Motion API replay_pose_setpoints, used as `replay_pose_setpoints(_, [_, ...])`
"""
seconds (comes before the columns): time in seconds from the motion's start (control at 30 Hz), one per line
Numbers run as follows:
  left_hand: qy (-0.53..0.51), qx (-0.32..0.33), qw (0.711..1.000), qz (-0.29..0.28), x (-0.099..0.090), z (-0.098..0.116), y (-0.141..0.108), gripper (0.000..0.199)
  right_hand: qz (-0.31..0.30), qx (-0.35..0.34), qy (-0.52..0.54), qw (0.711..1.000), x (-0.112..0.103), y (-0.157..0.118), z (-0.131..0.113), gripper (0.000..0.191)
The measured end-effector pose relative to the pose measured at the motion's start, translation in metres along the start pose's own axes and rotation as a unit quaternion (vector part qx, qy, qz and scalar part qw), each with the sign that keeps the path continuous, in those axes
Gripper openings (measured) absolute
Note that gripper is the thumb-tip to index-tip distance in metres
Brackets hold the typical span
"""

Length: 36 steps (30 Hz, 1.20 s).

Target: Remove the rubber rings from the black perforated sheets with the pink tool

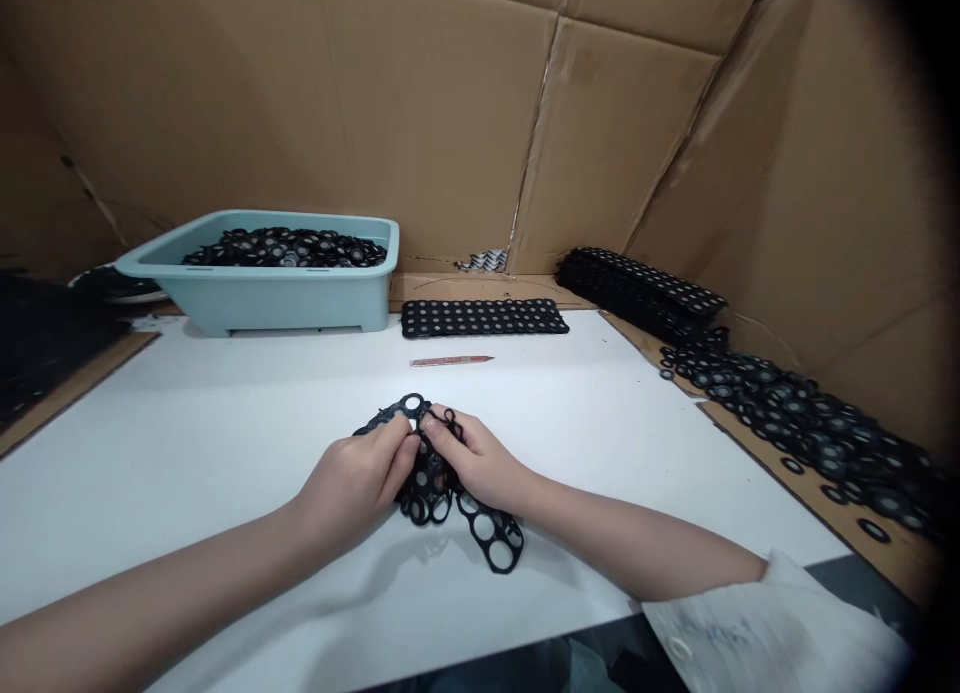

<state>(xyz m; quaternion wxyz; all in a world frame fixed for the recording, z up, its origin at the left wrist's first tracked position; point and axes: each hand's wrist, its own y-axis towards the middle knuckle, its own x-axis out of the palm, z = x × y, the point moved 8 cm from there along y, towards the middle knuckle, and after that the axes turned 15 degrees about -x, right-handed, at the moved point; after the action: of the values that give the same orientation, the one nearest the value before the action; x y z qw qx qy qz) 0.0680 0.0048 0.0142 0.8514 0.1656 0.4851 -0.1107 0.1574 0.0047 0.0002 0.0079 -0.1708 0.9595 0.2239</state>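
Both hands meet over the white table, low in the middle of the head view. My left hand (369, 465) is closed, thumb and fingers pinching the left part of a black perforated sheet (429, 478). Opposite it, my right hand (480, 458) is closed around the right part of the same black material. A strip with large round holes (501, 551) hangs below my right hand, and one ring-shaped end sticks up between the hands. The fingers hide part of the sheet. Just beyond the hands lies a thin reddish pointed strip (452, 360).
A light blue tub (300, 298) full of black discs stands back left. A flat black dotted sheet (485, 318) lies at the back middle. Stacked dotted sheets (637, 291) and a pile of black rings (817, 423) line the right side. Cardboard walls (442, 113) surround the table (247, 403).
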Motion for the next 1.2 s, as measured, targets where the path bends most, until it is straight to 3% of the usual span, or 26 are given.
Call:
replay_pose_setpoints(0.2, [-0.073, -0.120, 0.990, -0.021, -0.002, -0.016, 0.008, 0.027, -0.018, -0.025, 0.001, 1.000, 0.005, -0.001, -0.009, 0.023])
replay_pose_setpoints(0.43, [-0.144, -0.102, 0.983, -0.044, -0.001, -0.014, 0.003, 0.029, -0.005, -0.003, 0.004, 1.000, 0.005, -0.002, -0.005, 0.019])
replay_pose_setpoints(0.67, [-0.003, -0.059, 0.996, -0.065, 0.004, -0.008, -0.001, 0.019, -0.010, -0.010, -0.011, 1.000, 0.004, -0.003, -0.005, 0.019])
replay_pose_setpoints(0.77, [-0.038, -0.072, 0.994, -0.079, 0.006, -0.007, 0.000, 0.021, -0.007, -0.008, 0.004, 1.000, 0.006, -0.002, -0.005, 0.020])
replay_pose_setpoints(0.87, [-0.101, -0.110, 0.989, -0.023, -0.012, -0.015, 0.012, 0.030, 0.013, 0.024, 0.060, 0.998, 0.005, -0.001, 0.000, 0.023])
replay_pose_setpoints(1.0, [-0.145, -0.196, 0.961, 0.128, -0.055, -0.043, 0.028, 0.034, 0.088, 0.057, 0.096, 0.990, -0.007, -0.001, 0.006, 0.028])
replay_pose_setpoints(1.07, [-0.130, -0.198, 0.956, 0.174, -0.067, -0.047, 0.028, 0.032, 0.089, 0.061, 0.117, 0.987, -0.008, -0.002, 0.007, 0.025])
replay_pose_setpoints(1.1, [-0.111, -0.183, 0.963, 0.163, -0.065, -0.044, 0.028, 0.030, 0.081, 0.053, 0.121, 0.988, -0.007, -0.001, 0.006, 0.023])
replay_pose_setpoints(1.2, [-0.044, -0.122, 0.990, 0.060, -0.038, -0.025, 0.022, 0.026, 0.060, 0.032, 0.097, 0.993, -0.006, 0.000, 0.003, 0.020])
